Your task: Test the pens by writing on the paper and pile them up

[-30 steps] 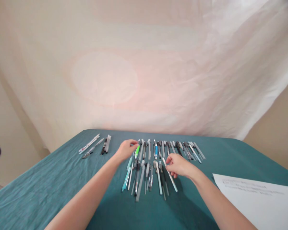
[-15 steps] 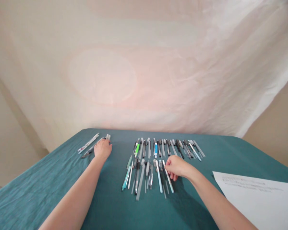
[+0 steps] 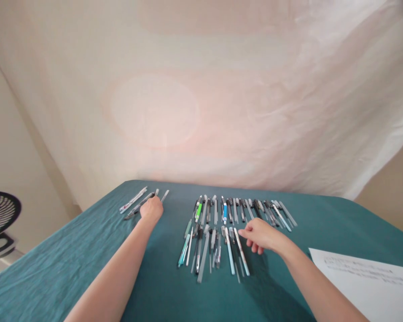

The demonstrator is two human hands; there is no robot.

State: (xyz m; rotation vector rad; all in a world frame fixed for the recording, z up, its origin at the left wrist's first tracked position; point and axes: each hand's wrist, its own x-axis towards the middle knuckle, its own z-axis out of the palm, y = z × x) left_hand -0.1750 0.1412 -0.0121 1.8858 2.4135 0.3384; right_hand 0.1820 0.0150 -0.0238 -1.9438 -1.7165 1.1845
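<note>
Many pens lie in two rows [image 3: 221, 228] on a teal tablecloth [image 3: 70, 268]. A small separate group of pens [image 3: 134, 203] lies at the far left. My left hand [image 3: 152, 209] rests at the right end of that group, fingers curled, with a grey pen [image 3: 165, 195] sticking out beyond them. My right hand [image 3: 260, 235] sits at the right end of the near row. Its bent fingertips pinch the top of a white pen [image 3: 243, 257] that lies on the cloth.
A white printed sheet of paper [image 3: 372, 281] lies at the near right of the table. A pale cloth backdrop [image 3: 204, 98] hangs behind the table. A black fan [image 3: 0, 214] stands off the table's left side.
My left hand has gone from the far row of pens over to the small group at the left. My right hand has stayed on the white pen, which now lies straighter in the near row.
</note>
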